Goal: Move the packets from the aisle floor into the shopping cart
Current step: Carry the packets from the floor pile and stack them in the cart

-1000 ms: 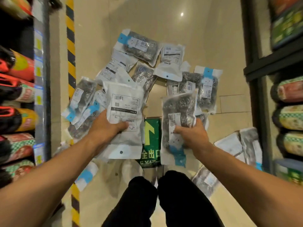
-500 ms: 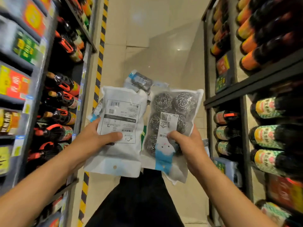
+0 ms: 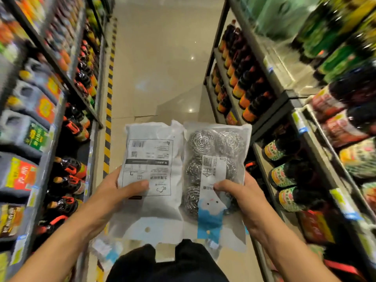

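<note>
Left hand (image 3: 105,192) grip pinching white packet (image 3: 150,176), right hand (image 3: 244,198) grip pinching scourer packet (image 3: 213,159), apparently touching

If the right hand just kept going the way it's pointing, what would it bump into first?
The right hand, gripping the scrubber packet, points forward and slightly inward. That way looks free: only bare aisle floor lies ahead. No cart is in view, and depth is hard to judge.

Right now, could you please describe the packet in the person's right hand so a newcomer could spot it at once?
Look down the middle of the aisle floor between the bottle shelves, where two packets are held up side by side. The right hand grips the right packet. Unlike the left packet, which shows a white printed back, it is clear, showing steel scouring balls and a blue strip.
</note>
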`<state>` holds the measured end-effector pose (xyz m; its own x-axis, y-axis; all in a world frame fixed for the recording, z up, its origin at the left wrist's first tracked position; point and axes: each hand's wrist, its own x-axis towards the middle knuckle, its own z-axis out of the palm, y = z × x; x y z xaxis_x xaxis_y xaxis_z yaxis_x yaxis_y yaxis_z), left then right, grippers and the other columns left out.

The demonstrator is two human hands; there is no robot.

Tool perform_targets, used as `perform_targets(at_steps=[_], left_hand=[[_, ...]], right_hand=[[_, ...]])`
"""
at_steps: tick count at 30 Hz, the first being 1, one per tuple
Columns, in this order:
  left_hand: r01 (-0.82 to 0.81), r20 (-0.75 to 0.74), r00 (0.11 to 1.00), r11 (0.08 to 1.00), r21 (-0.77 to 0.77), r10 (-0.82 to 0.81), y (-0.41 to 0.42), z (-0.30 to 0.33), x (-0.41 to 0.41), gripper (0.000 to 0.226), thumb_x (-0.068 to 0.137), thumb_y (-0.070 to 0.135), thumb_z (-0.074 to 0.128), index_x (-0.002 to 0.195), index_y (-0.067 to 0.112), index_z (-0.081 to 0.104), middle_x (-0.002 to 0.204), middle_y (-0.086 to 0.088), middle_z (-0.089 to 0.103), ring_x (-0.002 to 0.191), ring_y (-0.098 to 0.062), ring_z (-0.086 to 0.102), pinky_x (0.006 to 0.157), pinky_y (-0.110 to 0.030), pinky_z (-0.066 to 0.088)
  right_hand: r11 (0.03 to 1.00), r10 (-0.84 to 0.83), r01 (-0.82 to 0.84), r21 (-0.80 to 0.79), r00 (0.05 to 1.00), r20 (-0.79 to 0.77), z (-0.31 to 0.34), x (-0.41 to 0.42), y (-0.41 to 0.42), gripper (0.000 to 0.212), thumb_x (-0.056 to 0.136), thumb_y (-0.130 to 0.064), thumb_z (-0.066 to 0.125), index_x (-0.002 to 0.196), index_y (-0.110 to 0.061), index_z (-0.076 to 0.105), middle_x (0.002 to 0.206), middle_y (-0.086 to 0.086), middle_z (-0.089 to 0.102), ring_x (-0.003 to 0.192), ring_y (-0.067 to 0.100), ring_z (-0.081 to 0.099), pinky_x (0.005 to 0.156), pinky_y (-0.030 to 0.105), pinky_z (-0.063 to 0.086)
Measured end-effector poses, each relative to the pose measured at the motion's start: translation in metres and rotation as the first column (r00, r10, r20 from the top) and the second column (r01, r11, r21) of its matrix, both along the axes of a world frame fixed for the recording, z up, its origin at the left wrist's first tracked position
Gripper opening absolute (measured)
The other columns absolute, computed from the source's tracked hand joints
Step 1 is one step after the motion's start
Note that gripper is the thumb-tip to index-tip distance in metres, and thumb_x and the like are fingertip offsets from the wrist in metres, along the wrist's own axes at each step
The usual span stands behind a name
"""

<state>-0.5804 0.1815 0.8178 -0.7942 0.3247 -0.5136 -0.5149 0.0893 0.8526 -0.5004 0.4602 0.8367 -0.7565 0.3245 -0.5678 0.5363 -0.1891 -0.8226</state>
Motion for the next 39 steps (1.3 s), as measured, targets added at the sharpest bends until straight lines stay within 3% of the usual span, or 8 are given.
perform_targets(at_steps=[6,10,13,19,23,26,35,39], left_hand=[[0.157,0.056,0.985,0.985,0.069,-0.161,-0.003,0.019,-0.009,0.099,0.030,0.062,0.098,0.118,0.023,0.075,0.116,-0.009,0.079,0.105,-0.030,0.077,0.095,-0.047,0.054],[0.347,0.032,0.936,0.935,0.070,-0.349,0.005,0.028,-0.009,0.071,0.056,0.053,0.090,0.118,0.022,0.074,0.114,-0.011,0.079,0.098,-0.029,0.078,0.083,-0.044,0.061],[0.496,0.002,0.868,0.868,0.031,-0.496,0.023,0.032,-0.003,0.080,0.040,0.060,0.095,0.109,0.023,0.078,0.107,-0.008,0.081,0.093,-0.029,0.079,0.075,-0.040,0.063],[0.733,0.009,0.679,0.678,0.045,-0.734,0.080,0.042,0.044,0.047,0.080,0.031,0.081,0.122,0.015,0.071,0.111,-0.012,0.080,0.097,-0.033,0.078,0.093,-0.047,0.056],[0.844,-0.015,0.536,0.535,0.045,-0.844,0.118,0.051,0.094,0.037,0.088,0.028,0.071,0.122,0.014,0.071,0.111,-0.012,0.080,0.098,-0.033,0.078,0.079,-0.043,0.063],[0.890,-0.023,0.454,0.452,0.054,-0.891,0.143,0.055,0.141,0.054,0.073,0.041,0.083,0.120,0.018,0.074,0.113,-0.013,0.079,0.100,-0.035,0.077,0.086,-0.047,0.061],[0.964,0.039,0.261,0.263,0.040,-0.964,0.197,0.054,0.352,0.036,0.086,0.023,0.066,0.119,0.009,0.073,0.110,-0.017,0.079,0.099,-0.039,0.077,0.096,-0.053,0.056],[0.985,0.066,0.153,0.157,0.065,-0.986,0.219,0.054,0.447,0.031,0.094,0.020,0.062,0.123,0.013,0.072,0.115,-0.015,0.078,0.105,-0.037,0.075,0.103,-0.057,0.052]], right_hand=[[0.971,-0.239,0.237,-0.037,0.970,-0.041,0.021,0.056,-0.029,0.041,0.069,-0.005,0.075,0.108,-0.005,0.064,0.091,0.032,0.066,0.078,0.037,0.055,0.072,0.050,0.043],[0.907,-0.419,0.417,-0.057,0.907,-0.046,0.027,0.102,-0.056,0.047,0.071,0.000,0.076,0.116,-0.013,0.070,0.106,0.019,0.078,0.098,0.045,0.073,0.087,0.053,0.057],[0.830,-0.557,0.555,-0.048,0.829,-0.052,0.033,0.140,-0.071,0.045,0.078,0.003,0.075,0.119,-0.016,0.071,0.106,0.014,0.080,0.097,0.038,0.076,0.090,0.054,0.058],[0.626,-0.777,0.779,0.009,0.625,-0.071,0.043,0.232,-0.088,0.041,0.084,0.009,0.068,0.115,-0.016,0.072,0.104,0.012,0.080,0.097,0.035,0.075,0.088,0.051,0.059],[0.484,-0.872,0.875,0.007,0.483,-0.080,0.050,0.295,-0.094,0.037,0.079,0.008,0.073,0.109,-0.013,0.074,0.102,0.015,0.080,0.101,0.040,0.074,0.093,0.055,0.057],[0.386,-0.920,0.923,0.000,0.384,-0.082,0.052,0.348,-0.099,0.037,0.081,0.008,0.072,0.111,-0.013,0.073,0.103,0.014,0.080,0.098,0.036,0.075,0.092,0.053,0.057],[0.113,-0.993,0.992,-0.047,0.111,-0.039,0.050,0.549,-0.116,0.044,0.063,-0.006,0.078,0.106,-0.010,0.073,0.090,0.010,0.080,0.076,0.022,0.073,0.073,0.038,0.055],[0.028,-0.999,0.999,-0.029,0.027,-0.038,0.053,0.640,-0.119,0.041,0.067,-0.004,0.078,0.107,-0.015,0.075,0.097,0.011,0.081,0.087,0.030,0.075,0.085,0.046,0.057]])
